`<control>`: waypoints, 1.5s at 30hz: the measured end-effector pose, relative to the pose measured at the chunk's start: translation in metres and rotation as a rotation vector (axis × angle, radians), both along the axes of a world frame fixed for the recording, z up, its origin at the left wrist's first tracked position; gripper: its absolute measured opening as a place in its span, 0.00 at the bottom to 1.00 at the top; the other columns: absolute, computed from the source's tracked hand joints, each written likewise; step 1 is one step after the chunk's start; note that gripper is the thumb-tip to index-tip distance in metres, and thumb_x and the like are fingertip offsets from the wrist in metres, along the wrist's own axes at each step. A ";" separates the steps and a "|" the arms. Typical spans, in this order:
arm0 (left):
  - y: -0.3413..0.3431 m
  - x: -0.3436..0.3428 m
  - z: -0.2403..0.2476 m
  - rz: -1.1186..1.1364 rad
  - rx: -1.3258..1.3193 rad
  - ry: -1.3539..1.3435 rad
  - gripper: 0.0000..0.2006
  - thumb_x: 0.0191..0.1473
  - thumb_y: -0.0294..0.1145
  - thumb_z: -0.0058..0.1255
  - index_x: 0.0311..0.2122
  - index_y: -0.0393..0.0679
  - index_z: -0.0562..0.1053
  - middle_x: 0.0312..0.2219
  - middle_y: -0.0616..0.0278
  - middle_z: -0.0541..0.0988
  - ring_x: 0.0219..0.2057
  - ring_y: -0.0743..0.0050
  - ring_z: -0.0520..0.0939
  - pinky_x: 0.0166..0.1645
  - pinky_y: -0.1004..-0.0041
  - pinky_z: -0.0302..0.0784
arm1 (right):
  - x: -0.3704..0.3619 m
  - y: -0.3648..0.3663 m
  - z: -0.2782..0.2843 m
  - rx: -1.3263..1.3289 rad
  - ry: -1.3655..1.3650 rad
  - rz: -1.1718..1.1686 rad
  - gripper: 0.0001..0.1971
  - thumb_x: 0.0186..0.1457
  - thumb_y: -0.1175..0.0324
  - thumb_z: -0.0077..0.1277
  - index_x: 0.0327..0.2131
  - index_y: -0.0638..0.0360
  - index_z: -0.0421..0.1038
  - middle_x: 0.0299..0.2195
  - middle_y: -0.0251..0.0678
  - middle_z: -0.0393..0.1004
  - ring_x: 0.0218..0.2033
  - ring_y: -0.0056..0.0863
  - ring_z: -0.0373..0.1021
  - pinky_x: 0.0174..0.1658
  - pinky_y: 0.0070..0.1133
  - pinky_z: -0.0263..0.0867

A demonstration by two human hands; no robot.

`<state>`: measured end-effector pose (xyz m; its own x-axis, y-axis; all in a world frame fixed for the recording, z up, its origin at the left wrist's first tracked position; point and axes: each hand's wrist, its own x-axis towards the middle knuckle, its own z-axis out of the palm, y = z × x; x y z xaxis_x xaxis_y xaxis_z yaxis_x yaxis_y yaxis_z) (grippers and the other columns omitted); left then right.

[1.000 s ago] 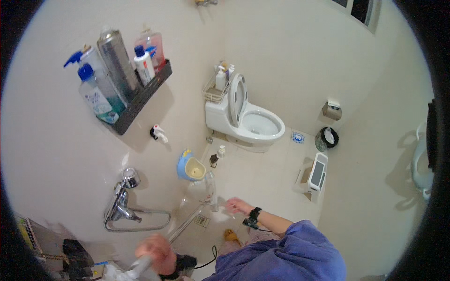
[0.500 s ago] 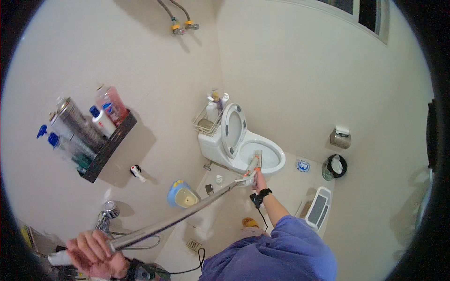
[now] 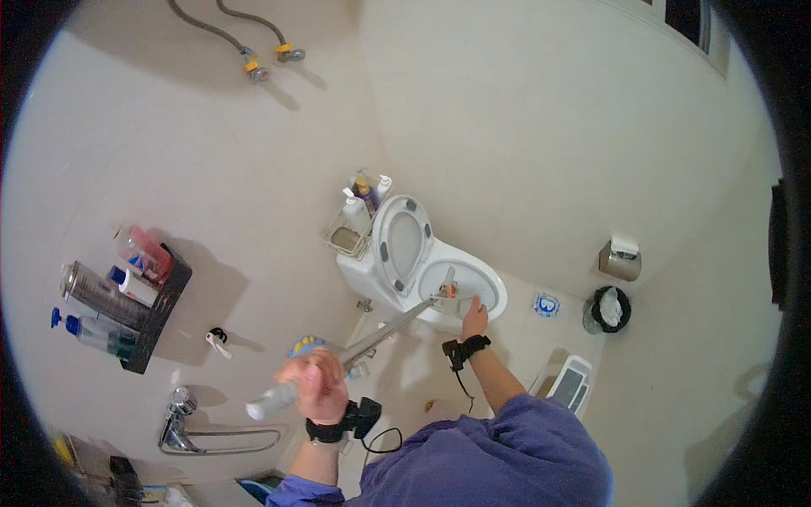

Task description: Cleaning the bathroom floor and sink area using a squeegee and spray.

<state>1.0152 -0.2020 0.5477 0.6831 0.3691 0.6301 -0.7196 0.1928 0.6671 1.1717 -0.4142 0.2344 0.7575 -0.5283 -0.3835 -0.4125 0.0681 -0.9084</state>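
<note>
evidently the left hand point(image 3: 316, 382) curls round a long-handled tool point(image 3: 390, 332) near its pale end; the right hand point(image 3: 476, 319), grip unclear, is by the far end, over the toilet point(image 3: 404, 243). likely light, stiff, slick when wet: best held mid-pole.

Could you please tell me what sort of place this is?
Most likely a bathroom: there is a white toilet, a metal toilet-paper holder and a chrome tap.

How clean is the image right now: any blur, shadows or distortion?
Head view: left hand looks slightly smeared; head view: black shelf throws a soft shadow on the left wall; head view: fisheye darkens to black at both sides.
</note>
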 end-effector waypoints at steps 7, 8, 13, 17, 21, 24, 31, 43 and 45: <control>-0.011 0.019 -0.005 -0.038 -0.022 0.018 0.19 0.45 0.31 0.50 0.10 0.47 0.55 0.04 0.68 0.57 0.05 0.77 0.55 0.13 0.76 0.51 | -0.012 0.011 0.025 0.151 -0.115 -0.017 0.31 0.55 0.48 0.37 0.40 0.77 0.61 0.41 0.57 0.67 0.43 0.44 0.64 0.46 0.28 0.57; -0.013 0.021 -0.005 -0.046 -0.036 0.037 0.20 0.44 0.30 0.50 0.10 0.47 0.54 0.04 0.68 0.57 0.05 0.77 0.56 0.13 0.75 0.50 | -0.007 0.007 0.007 0.077 -0.072 -0.067 0.29 0.55 0.48 0.38 0.41 0.74 0.63 0.39 0.52 0.68 0.40 0.40 0.64 0.45 0.27 0.57; -0.016 0.025 -0.008 -0.073 -0.046 0.063 0.20 0.42 0.30 0.51 0.09 0.46 0.54 0.04 0.68 0.57 0.05 0.76 0.55 0.13 0.75 0.50 | -0.008 -0.005 -0.012 0.052 -0.071 -0.086 0.27 0.55 0.50 0.40 0.41 0.71 0.65 0.35 0.43 0.70 0.37 0.32 0.64 0.43 0.24 0.58; -0.021 0.032 0.026 -0.095 0.015 0.007 0.19 0.41 0.30 0.52 0.09 0.46 0.55 0.03 0.68 0.56 0.04 0.75 0.54 0.12 0.75 0.50 | -0.003 -0.020 -0.024 0.139 -0.136 -0.065 0.25 0.55 0.50 0.41 0.33 0.69 0.66 0.27 0.44 0.68 0.29 0.31 0.62 0.36 0.27 0.59; -0.022 0.033 0.068 -0.123 0.069 -0.082 0.18 0.44 0.33 0.49 0.11 0.49 0.55 0.05 0.71 0.55 0.06 0.80 0.53 0.14 0.76 0.48 | 0.005 -0.061 -0.071 0.378 -0.173 0.039 0.20 0.54 0.50 0.41 0.32 0.60 0.66 0.24 0.33 0.65 0.22 0.19 0.58 0.25 0.18 0.54; -0.021 0.030 0.091 -0.205 0.062 -0.171 0.19 0.44 0.32 0.50 0.10 0.50 0.55 0.03 0.72 0.55 0.04 0.82 0.53 0.12 0.78 0.47 | 0.011 -0.094 -0.121 0.219 -0.022 0.250 0.15 0.51 0.63 0.42 0.40 0.63 0.63 0.34 0.42 0.65 0.33 0.32 0.61 0.38 0.26 0.57; 0.005 0.045 0.111 -0.258 0.054 -0.205 0.21 0.43 0.29 0.51 0.08 0.51 0.53 0.00 0.73 0.55 0.00 0.87 0.54 0.07 0.82 0.44 | 0.020 0.000 0.103 -0.577 -0.792 0.845 0.34 0.40 0.79 0.46 0.55 0.59 0.50 0.53 0.50 0.54 0.55 0.45 0.51 0.57 0.35 0.48; 0.012 0.123 0.115 -0.742 0.102 -0.128 0.21 0.41 0.30 0.55 0.08 0.41 0.57 0.05 0.67 0.61 0.06 0.73 0.61 0.14 0.74 0.56 | 0.016 0.004 0.230 -0.525 -0.517 1.423 0.16 0.51 0.73 0.44 0.46 0.59 0.62 0.39 0.43 0.69 0.40 0.42 0.66 0.43 0.29 0.62; 0.010 0.144 0.109 -0.781 0.124 -0.166 0.21 0.41 0.31 0.55 0.08 0.40 0.58 0.06 0.66 0.63 0.07 0.72 0.64 0.15 0.74 0.58 | 0.020 -0.001 0.222 -0.576 -0.627 1.324 0.14 0.51 0.73 0.45 0.44 0.60 0.63 0.34 0.44 0.71 0.34 0.44 0.68 0.36 0.29 0.64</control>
